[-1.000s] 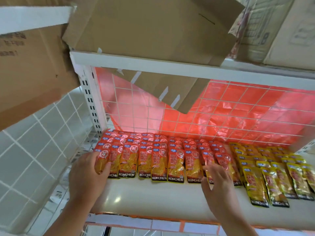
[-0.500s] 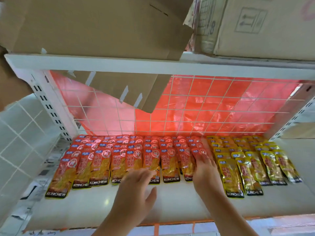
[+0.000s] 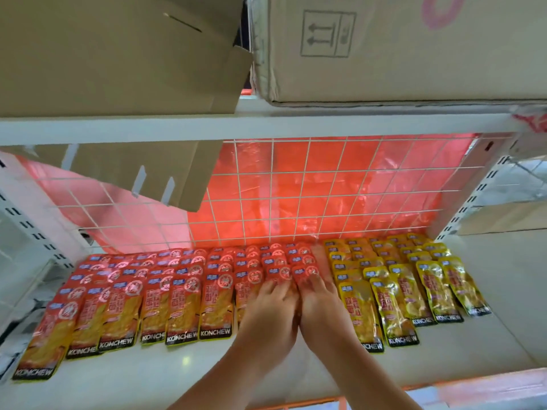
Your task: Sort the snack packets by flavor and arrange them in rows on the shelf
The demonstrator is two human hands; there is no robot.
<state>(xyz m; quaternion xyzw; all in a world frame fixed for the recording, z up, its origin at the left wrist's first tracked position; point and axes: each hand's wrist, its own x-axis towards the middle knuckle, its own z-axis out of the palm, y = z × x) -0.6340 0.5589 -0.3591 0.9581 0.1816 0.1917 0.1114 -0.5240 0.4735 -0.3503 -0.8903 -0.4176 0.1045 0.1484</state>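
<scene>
Both hands lie side by side, thumbs' edges touching, on the last 2 columns of the red packets [image 3: 177, 294]. The left hand [image 3: 270, 312] and right hand [image 3: 322, 306] have their fingers laid forward over the overlapped packs, pressing down rather than pinching as far as the view shows, and nothing is lifted. The right hand's fingers [image 3: 321, 261] run along the seam where red meets the yellow packets [image 3: 414, 288], which fill 4 or so columns to the right on the same white shelf [image 3: 183, 368].

The risk sits at that seam. The packs are glossy and shingled, so a push from flat palms will likely slide a whole column at once, and a sideways nudge could ride a red pack over a yellow one and blur the flavor split. Pushing too deep would jam the back row against the wire grid [image 3: 296, 187]. The far-left red column (already splayed outward near the shelf's front edge) looks likeliest to slip off if the row shifts left
</scene>
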